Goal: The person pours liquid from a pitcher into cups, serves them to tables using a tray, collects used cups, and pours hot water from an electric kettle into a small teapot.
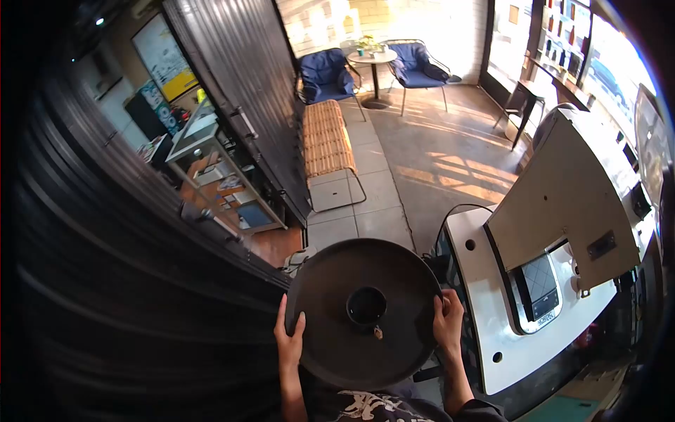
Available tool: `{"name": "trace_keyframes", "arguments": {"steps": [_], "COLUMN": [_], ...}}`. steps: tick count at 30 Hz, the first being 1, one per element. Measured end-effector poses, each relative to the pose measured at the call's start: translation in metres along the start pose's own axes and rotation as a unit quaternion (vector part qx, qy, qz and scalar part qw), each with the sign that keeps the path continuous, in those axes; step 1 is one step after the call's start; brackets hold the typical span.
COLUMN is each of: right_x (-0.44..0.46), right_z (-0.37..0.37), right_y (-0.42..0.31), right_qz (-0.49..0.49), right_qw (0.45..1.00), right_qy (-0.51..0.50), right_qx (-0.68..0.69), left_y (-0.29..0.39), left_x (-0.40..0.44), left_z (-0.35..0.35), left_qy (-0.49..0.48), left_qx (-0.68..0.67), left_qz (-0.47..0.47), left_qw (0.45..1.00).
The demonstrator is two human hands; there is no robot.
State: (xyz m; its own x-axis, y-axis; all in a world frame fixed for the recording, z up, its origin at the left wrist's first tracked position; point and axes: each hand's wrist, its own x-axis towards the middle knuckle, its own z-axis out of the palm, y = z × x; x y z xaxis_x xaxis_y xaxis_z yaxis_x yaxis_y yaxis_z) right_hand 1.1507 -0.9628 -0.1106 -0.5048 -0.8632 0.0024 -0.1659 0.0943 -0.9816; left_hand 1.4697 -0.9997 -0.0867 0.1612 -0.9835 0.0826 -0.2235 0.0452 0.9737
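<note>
A round dark serving tray (325, 299) is held out in front of my body, between my two hands. My left hand (288, 337) grips its left rim, with the thumb over the edge. On the opposite side, my right hand (448, 322) is closed on the right rim. Near the tray's middle stands a small round black cup or bowl (367, 305); what is inside it is too dark to make out. Just below it lies a small crumpled tan scrap (378, 333), whose kind I cannot tell.
To my right is a white counter (464, 281) with a large beige machine (569, 197). Dark corrugated panels (91, 232) rise on my left. Ahead are a woven bench (327, 141), blue chairs (327, 74) and a small round table (371, 56) with a plant.
</note>
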Motion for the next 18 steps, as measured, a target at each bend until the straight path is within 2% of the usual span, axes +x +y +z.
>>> {"name": "trace_keyframes", "arguments": {"steps": [5,9,10,12,13,14,16,17,18], "right_x": [0.063,0.122,0.140,0.173,0.196,0.212,0.249,0.269,0.288], "right_z": [0.037,0.058,0.066,0.081,0.088,0.091,0.103,0.108,0.114], "right_y": [-0.007,-0.015,-0.006,-0.005,-0.006,-0.010,-0.010,-0.004,-0.019], "right_qz": [-0.011,0.032,-0.032,-0.048,-0.070,0.002,0.001,0.008,0.011], "right_qw": [0.998,0.994,0.991,0.986,0.980,0.982,0.982,0.982,0.982], "right_qy": [0.069,0.098,0.130,0.160,0.182,0.180,0.190,0.188,0.188], "right_qx": [0.004,-0.042,-0.024,-0.028,-0.031,-0.052,-0.011,0.023,0.022], "left_y": [-0.013,-0.019,-0.013,-0.014,-0.021,-0.025,-0.018,-0.009,-0.005], "left_x": [0.101,0.191,0.212,0.258,0.285,0.311,0.356,0.377,0.402], "left_z": [0.026,0.059,0.070,0.088,0.098,0.109,0.129,0.141,0.150], "left_qy": [-0.058,-0.102,-0.113,-0.124,-0.146,-0.150,-0.157,-0.176,-0.183], "left_qx": [-0.016,-0.019,-0.027,0.005,-0.022,-0.014,0.001,-0.042,-0.022], "left_qz": [0.020,0.030,0.029,0.048,0.037,0.047,0.062,0.040,0.066], "left_qw": [0.998,0.994,0.993,0.991,0.988,0.987,0.986,0.983,0.981]}}
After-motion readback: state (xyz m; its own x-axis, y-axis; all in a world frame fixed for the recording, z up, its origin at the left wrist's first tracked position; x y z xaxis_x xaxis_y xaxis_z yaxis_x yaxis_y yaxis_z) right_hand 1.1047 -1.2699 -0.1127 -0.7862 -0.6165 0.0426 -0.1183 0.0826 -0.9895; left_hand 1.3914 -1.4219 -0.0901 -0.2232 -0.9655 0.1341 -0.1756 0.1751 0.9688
